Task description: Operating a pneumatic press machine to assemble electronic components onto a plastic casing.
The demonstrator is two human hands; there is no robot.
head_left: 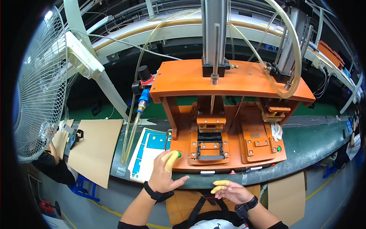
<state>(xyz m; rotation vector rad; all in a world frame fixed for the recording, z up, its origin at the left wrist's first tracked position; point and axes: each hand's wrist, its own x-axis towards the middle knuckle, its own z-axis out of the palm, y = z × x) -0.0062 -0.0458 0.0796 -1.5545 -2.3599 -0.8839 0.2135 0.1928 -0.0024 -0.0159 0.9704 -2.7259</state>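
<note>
My left hand, with yellow finger cots on some fingers, reaches to the front left corner of an orange press. Its fingertips are at a green button; whether they press it I cannot tell. The thumb is spread away, and nothing is in the hand. Just in front of the bench, my right hand hovers with loosely bent fingers apart, two in yellow cots, holding nothing. A black rectangular plastic frame lies in the press's left fixture, below the raised press head. The right fixture shows no such frame.
Blue-and-white sheets lie left of the press, beside hoses and an air regulator. A fan and a cardboard sheet are further left. A white cloth sits by the right fixture. Other people are at both edges.
</note>
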